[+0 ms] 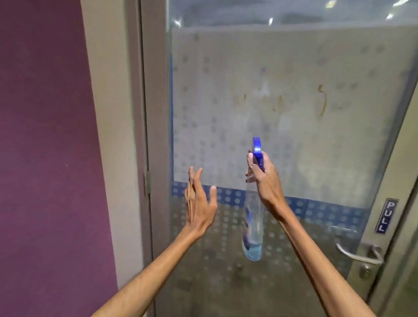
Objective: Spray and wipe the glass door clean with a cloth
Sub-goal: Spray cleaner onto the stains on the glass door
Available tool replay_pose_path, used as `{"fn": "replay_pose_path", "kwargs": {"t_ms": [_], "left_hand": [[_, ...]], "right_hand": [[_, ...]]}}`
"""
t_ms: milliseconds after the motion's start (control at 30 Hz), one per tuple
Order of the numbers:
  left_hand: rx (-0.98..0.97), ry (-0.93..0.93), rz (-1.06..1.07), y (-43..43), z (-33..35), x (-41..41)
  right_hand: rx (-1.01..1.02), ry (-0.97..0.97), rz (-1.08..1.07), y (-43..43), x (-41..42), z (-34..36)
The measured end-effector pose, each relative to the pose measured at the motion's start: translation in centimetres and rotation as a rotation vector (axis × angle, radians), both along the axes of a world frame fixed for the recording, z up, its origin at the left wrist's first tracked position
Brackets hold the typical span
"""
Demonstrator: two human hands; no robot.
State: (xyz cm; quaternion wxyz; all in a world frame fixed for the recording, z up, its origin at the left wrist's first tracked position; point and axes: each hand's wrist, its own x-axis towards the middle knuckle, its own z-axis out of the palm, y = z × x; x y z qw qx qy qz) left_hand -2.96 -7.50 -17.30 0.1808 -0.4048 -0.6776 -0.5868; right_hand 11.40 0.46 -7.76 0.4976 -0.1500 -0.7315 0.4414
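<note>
Head view: spray bottle [253,227] before glass door [294,115]

The glass door fills the frame, with brown streaks [322,102] at 1 o'clock. The right hand [263,180] grasps the spray bottle's neck at centre. The left hand [200,205], at its 9 o'clock, is released, fingers spread.

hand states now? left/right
Left hand: open, fingers spread, holding nothing.
Right hand: grips the spray bottle at its neck.
</note>
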Motion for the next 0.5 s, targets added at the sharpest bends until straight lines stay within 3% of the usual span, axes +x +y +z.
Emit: {"fn": "replay_pose_path", "kwargs": {"t_ms": [233,500], "left_hand": [[-0.009,0.363,0.091,6.3,8.1,-8.5],[0.029,0.483,0.157,14.3,18.4,-16.0]], "right_hand": [[0.02,0.133,0.039,1.4,-4.4,6.5],[0.125,0.216,0.073,3.4,-8.0,13.5]]}}
